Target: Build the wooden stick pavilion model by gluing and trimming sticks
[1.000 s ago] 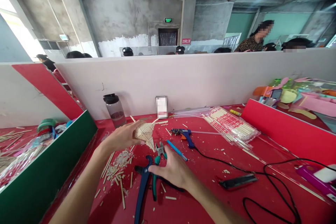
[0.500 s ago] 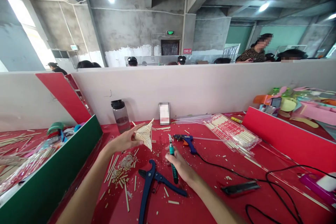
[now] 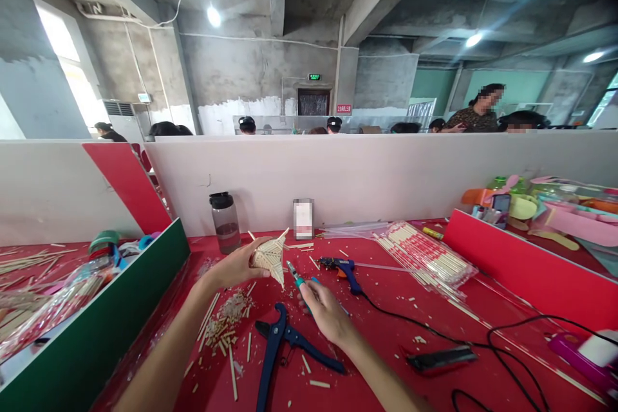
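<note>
My left hand [image 3: 235, 265] is closed on a star-shaped piece made of thin wooden sticks [image 3: 271, 256], holding it above the red table. In my right hand [image 3: 324, 310] is a craft knife with a teal and black handle [image 3: 300, 281]. Its metal tip points up and left, close to the right side of the stick piece. I cannot tell whether the two touch. Below them lies a dark blue pair of cutters [image 3: 275, 341], its handles apart. A blue glue gun [image 3: 345, 270] rests just beyond my right hand.
Cut stick pieces and shavings [image 3: 224, 322] lie left of the cutters. A water bottle [image 3: 224, 222] stands at the white partition [image 3: 386, 174]. Bagged sticks [image 3: 429, 254] lie at the right, and a black cable [image 3: 425, 318] crosses the table. Green [image 3: 120, 309] and red [image 3: 526, 264] boards flank the space.
My right hand has tilted the craft knife leftward, bringing its tip close to the stick piece. The left hand keeps its hold. The whole view has shifted slightly.
</note>
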